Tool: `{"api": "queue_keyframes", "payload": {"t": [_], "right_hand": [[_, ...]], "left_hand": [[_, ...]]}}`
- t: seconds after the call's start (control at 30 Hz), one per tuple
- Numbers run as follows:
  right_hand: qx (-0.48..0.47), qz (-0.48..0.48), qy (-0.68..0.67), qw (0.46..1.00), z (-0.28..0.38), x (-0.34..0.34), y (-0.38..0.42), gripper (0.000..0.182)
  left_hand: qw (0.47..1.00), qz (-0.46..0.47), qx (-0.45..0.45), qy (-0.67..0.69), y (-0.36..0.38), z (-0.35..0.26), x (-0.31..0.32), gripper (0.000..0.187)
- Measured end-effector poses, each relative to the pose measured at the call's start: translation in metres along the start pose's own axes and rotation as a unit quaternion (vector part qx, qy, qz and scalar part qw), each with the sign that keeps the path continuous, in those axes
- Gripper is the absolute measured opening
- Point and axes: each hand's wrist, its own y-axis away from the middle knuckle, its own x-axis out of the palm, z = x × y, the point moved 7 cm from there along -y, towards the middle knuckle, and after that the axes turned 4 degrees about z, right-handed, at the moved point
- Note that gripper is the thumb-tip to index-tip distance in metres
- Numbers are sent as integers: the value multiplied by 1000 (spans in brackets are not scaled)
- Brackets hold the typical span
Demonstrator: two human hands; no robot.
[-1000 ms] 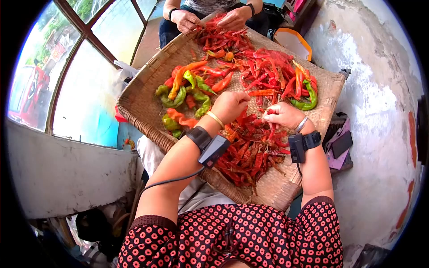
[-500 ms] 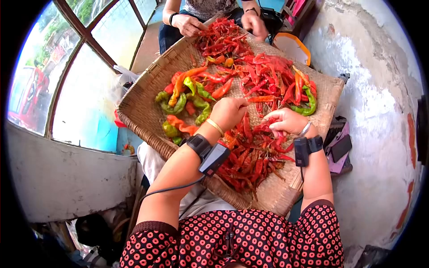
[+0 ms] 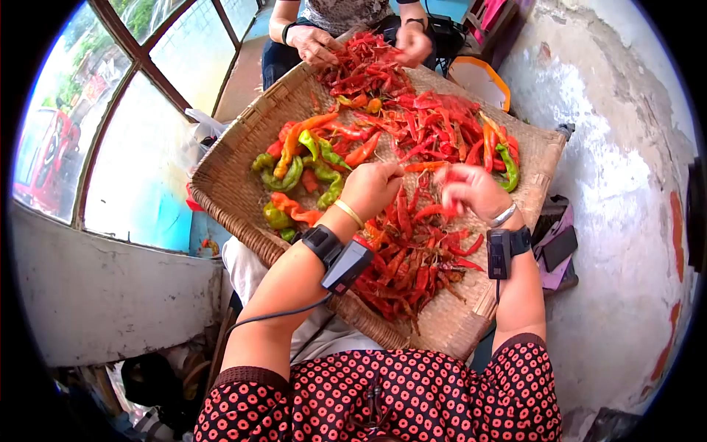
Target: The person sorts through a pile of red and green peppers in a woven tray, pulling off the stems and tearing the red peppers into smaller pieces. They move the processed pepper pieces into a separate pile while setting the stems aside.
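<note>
A shallow woven bamboo tray (image 3: 471,313) holds red chili peppers (image 3: 420,272) heaped at its near side. Over the upper edge of that heap is my left hand (image 3: 373,191), its fingers closed in a pinch; I cannot tell what is between them. My right hand (image 3: 477,193) hovers to the right, its curled fingers smeared by motion. Between the hands lies an orange-red pepper (image 3: 426,166). Twisted green peppers (image 3: 330,190) and an orange pepper (image 3: 293,147) lie left of my left hand. A green pepper (image 3: 509,168) curls beyond my right hand.
Across the tray sits another person, whose hands (image 3: 312,46) work at a far pile of red chilies (image 3: 364,62). Windows (image 3: 140,155) stand at the left and a peeling wall (image 3: 618,184) at the right. A dark phone-like slab (image 3: 560,247) lies on a pinkish surface beside the tray.
My right hand has lifted away from the near chili heap, slightly up and back. My left hand stays almost in place. The other person's right-side hand has moved closer to the far pile.
</note>
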Motion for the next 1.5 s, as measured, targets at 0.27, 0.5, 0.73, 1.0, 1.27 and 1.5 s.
{"api": "queue_keyframes", "payload": {"t": [0.27,0.5,0.73,1.0,1.27,1.5], "right_hand": [[-2,-208,54,977,-23,-20,-15,26],[-31,-71,185,980,-25,24,-31,25],[76,-18,32,996,-42,31,-29,21],[-115,-276,-124,946,-13,-40,-17,18],[39,-88,570,816,-48,-10,-26,20],[100,-41,650,753,-47,12,-27,20]], "left_hand": [[969,8,-105,224,2,6,5,13],[887,49,-144,436,2,9,17,13],[891,75,-125,431,3,8,27,15],[980,-57,-102,159,2,20,0,24],[979,126,65,-144,10,-3,40,24],[970,114,124,-177,15,-10,53,31]]}}
